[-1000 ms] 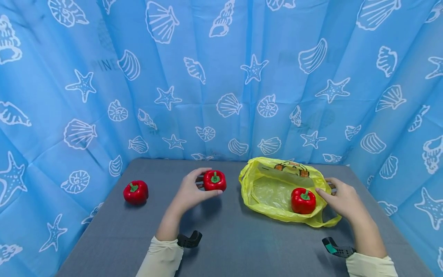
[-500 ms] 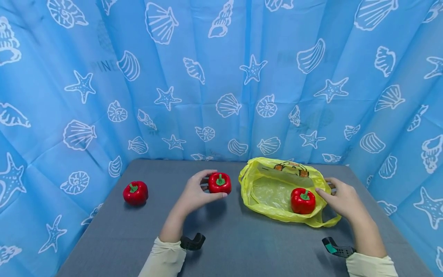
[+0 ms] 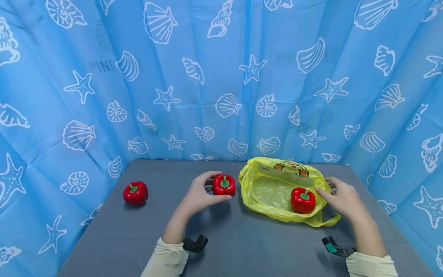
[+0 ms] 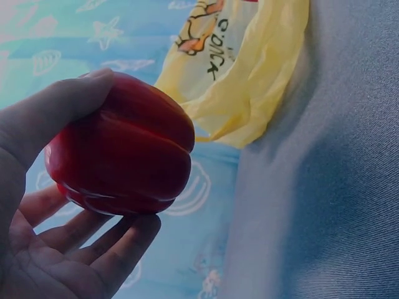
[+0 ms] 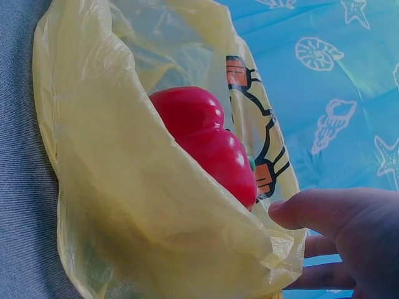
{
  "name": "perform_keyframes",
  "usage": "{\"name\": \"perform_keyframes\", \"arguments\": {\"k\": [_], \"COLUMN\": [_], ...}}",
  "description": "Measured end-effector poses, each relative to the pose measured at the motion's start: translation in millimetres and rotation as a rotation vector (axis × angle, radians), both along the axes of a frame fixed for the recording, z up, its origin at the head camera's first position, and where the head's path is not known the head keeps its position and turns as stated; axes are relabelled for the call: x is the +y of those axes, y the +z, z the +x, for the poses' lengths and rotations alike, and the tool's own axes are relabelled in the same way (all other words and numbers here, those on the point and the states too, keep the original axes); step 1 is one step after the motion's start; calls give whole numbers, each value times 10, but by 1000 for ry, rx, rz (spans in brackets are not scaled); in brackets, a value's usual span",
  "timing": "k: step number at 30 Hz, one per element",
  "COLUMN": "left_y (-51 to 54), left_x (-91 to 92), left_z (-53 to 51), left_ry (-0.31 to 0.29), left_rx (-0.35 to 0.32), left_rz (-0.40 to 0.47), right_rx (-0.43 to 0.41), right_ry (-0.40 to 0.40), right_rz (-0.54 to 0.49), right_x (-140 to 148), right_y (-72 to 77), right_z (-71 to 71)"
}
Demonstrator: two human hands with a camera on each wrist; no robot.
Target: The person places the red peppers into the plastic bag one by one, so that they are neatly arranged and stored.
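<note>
Writing: on the yellow bag (image 4: 268, 75), left wrist view, "DUCK" reads sideways beside a cartoon print; the character before it is unclear. Blue curtain (image 3: 207, 84) behind, with white shells and starfish; faint "PINE" legible at its left.

Around: grey surface (image 3: 249, 250); one red pepper (image 3: 135, 193) on it at far left, well apart from the bag. Black strap device at each wrist. In the right wrist view the bag's wall hides part of its contents.

Container: bag lies with its mouth open; a second pepper (image 3: 303, 204) inside, toward the right end, green stem up.

Hands: left hand (image 3: 200, 195) grips a third pepper (image 3: 224, 186) between thumb and fingers, raised above the surface, just left of the bag. Right hand (image 3: 342, 196) pinches the bag's right edge.
</note>
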State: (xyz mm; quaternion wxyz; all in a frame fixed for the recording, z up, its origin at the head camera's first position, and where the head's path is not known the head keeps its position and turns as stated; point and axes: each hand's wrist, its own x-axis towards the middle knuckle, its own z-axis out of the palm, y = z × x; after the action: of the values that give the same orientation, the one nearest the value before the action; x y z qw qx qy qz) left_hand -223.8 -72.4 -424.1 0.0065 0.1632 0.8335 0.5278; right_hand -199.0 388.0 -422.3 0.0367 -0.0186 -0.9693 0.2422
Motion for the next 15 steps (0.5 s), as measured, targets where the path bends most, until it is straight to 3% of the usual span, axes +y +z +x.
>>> {"name": "perform_keyframes", "arguments": {"k": [15], "left_y": [8], "left_x": [44], "left_z": [25], "left_ry": [-17], "left_rx": [-7], "left_rz": [-3], "right_rx": [12], "right_ry": [2], "right_rz": [1], "right_x": [-7], "right_y": [-19], "right_z": [6]}}
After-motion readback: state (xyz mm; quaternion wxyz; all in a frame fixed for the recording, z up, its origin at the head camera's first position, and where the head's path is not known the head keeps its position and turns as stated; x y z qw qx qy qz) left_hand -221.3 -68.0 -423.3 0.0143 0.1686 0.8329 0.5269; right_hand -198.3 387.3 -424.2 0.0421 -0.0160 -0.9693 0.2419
